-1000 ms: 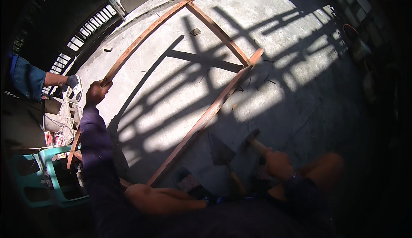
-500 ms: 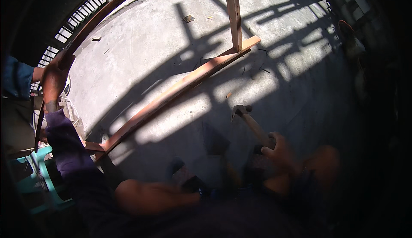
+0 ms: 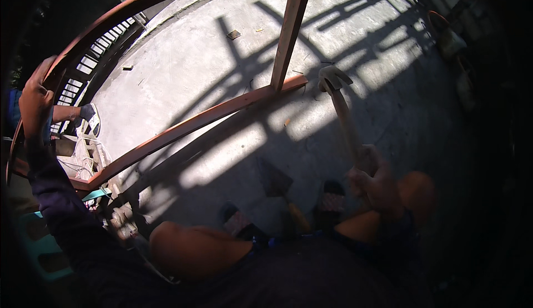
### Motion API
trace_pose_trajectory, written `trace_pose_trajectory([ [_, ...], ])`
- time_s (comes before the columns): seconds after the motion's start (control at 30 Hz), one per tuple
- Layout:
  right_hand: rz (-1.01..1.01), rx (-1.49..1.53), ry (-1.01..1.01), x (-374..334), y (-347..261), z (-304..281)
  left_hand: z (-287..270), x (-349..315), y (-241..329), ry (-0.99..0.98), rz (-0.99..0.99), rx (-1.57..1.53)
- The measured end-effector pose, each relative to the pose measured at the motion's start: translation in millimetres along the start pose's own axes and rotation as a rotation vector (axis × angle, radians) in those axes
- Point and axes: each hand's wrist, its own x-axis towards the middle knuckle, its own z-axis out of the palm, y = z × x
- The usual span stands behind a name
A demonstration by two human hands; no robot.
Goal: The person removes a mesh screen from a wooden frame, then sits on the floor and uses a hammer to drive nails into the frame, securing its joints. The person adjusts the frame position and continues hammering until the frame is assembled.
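My left hand [image 3: 36,94] is closed around the upper rail of a reddish wooden frame [image 3: 202,118] at the far left. The frame tilts up off the ground, its long lower rail joined to an upright piece [image 3: 290,33] that reaches the upper rail. In my right hand [image 3: 373,179], the wooden handle of a claw hammer [image 3: 345,119] is gripped. The hammer's head is raised beyond the hand, a little right of the lower rail's end and apart from it in the picture.
A trowel [image 3: 276,181] lies between my feet. Small wood scraps [image 3: 234,34] and thin dark bits are scattered over the concrete floor [image 3: 166,80]. At left are another person's leg and shoe [image 3: 91,118], a teal plastic stool [image 3: 47,247] and a slatted grille [image 3: 91,58].
My left hand has moved left with the frame, whose upper rail now shows across the top. The hammer has swung up and right, its head turned. The other person's shoe has come into view.
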Motion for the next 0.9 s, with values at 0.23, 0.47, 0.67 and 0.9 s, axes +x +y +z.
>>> trace_pose_trajectory([
  [0.23,-0.4,0.315,-0.049,11.5,-24.7,-15.2,-19.9,-1.8,7.6,0.021,0.086,0.023],
  [0.47,-0.02,0.288,0.137,18.7,-20.9,-17.0,-29.0,0.0,29.7,0.006,0.083,-0.027],
  [0.67,0.116,0.306,0.182,22.6,-21.3,-15.5,-35.7,-1.0,34.7,0.03,-0.038,0.071],
  [0.9,0.221,0.313,0.076,32.9,-29.5,-6.3,-26.9,-24.7,54.2,-0.027,-0.26,0.111],
])
